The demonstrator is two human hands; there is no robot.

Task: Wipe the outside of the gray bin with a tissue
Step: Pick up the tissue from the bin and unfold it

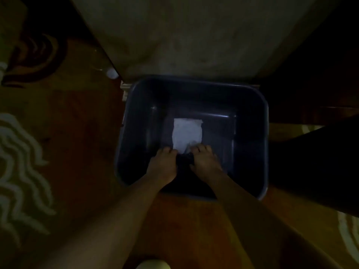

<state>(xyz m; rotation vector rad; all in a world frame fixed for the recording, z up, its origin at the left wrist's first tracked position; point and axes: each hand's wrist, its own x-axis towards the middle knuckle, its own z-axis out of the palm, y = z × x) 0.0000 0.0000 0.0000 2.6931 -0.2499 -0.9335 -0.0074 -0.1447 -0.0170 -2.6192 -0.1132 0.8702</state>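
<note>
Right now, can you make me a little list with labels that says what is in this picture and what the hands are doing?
place: dim room, patterned rug on the floor
bin: gray bin, rectangular, open top, standing upright on the rug
tissue: white tissue, seen inside the bin; lying on the bottom or lifted, unclear
left hand: left hand inside the bin, fingertips at the tissue's near edge
right hand: right hand inside the bin, fingertips at the tissue's near edge
grip: too dark to tell whether either hand is pinching the tissue
wiping the outside: not begun
</note>
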